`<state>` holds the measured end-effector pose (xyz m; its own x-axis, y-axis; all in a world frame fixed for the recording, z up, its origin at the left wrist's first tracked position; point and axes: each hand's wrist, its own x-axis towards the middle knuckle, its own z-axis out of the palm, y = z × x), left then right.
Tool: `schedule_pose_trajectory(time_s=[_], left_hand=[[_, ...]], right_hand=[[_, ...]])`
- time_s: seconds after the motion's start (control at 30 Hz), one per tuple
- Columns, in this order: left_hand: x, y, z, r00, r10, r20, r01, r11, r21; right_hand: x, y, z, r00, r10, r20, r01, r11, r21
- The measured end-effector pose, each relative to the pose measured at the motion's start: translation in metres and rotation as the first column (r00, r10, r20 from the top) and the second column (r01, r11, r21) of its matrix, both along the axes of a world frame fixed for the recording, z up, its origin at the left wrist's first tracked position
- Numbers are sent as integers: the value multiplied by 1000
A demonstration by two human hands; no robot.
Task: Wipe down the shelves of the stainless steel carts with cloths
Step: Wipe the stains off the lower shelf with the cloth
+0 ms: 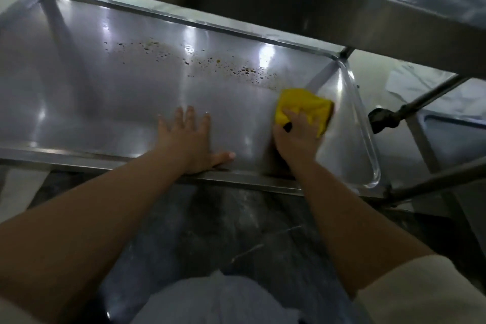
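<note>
Stainless steel cart shelf [110, 102] is mid-wipe. Nearest, the left hand [188, 141] lies flat and released on it, bracing. Just beyond, the right hand [295, 135] presses down a folded yellow cloth [305, 106], fingers curled over it, near the shelf's right end. Farther back, brown crumbs and spatter [218, 63] remain; the next stroke should probably sweep there.

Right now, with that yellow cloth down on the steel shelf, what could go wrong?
1. The cloth under the right hand sits near the shelf's right end, while the brown crumbs lie farther back; a short stroke might miss them.
2. The left hand lies flat on the shiny surface and may leave smudges.
</note>
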<state>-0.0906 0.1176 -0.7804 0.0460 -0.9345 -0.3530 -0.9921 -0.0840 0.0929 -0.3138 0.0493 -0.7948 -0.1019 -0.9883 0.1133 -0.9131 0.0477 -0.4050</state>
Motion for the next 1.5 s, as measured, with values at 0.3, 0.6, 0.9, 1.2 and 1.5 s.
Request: schedule_pose_trajectory(time_s=[0.3, 0.6, 0.9, 1.2, 1.5], left_hand=[[-13, -14, -11, 999, 21, 29, -21, 1000, -1], [-14, -15, -17, 999, 21, 30, -19, 999, -44], [21, -6, -8, 977, -202, -63, 198, 978, -60], [136, 55, 12, 976, -216, -22, 214, 975, -63], [216, 159, 102, 869, 92, -485, -150, 985, -82]], right_hand=[[-7, -16, 9, 817, 559, 138, -566, 825, 7], [-127, -19, 14, 1000, -7, 11, 6, 999, 45], [-43, 51, 16, 975, 153, 164, -153, 988, -10], [109, 77, 74, 807, 376, 456, -507, 837, 207], [219, 132, 169, 711, 374, 596, -654, 663, 364]])
